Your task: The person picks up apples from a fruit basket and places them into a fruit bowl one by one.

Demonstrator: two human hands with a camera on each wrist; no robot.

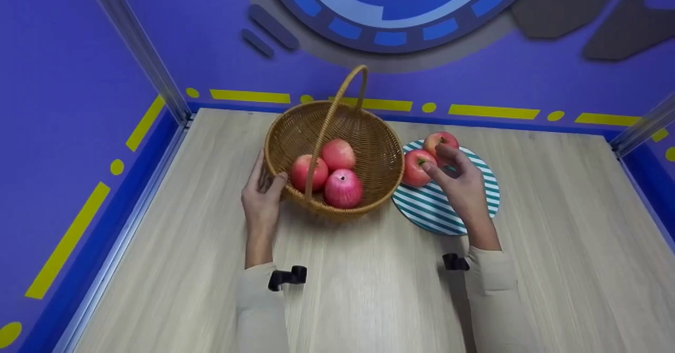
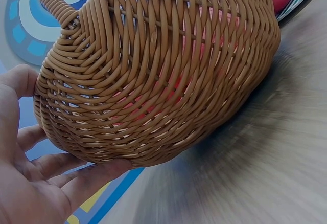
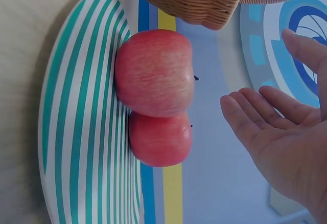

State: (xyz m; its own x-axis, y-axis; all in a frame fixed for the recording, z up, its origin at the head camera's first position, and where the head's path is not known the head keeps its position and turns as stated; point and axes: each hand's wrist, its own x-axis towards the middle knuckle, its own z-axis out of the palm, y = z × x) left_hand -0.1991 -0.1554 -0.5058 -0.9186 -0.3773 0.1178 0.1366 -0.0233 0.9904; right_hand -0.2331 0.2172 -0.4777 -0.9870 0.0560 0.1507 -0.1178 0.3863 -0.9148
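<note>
My left hand (image 1: 262,197) grips the left side of a brown wicker basket (image 1: 379,131), thumb over the rim and fingers spread along the outer wall. In the left wrist view those fingers (image 2: 97,180) lie against the weave. Three red apples (image 1: 343,189) sit inside the basket, below its arched handle. My right hand (image 1: 464,184) hovers over a green-and-white striped round plate (image 1: 432,210), holding nothing. On that plate two more apples rest side by side, a nearer one (image 3: 156,73) and a farther one (image 3: 161,139). The right wrist view shows a gap between the fingers and both apples.
A pale wood-grain table (image 1: 343,289) lies under everything. Blue printed panels (image 1: 200,41) with yellow marks rise behind it and at the sides, joined by a metal post (image 1: 142,47) at the left corner. The plate's left edge lies close beside the basket.
</note>
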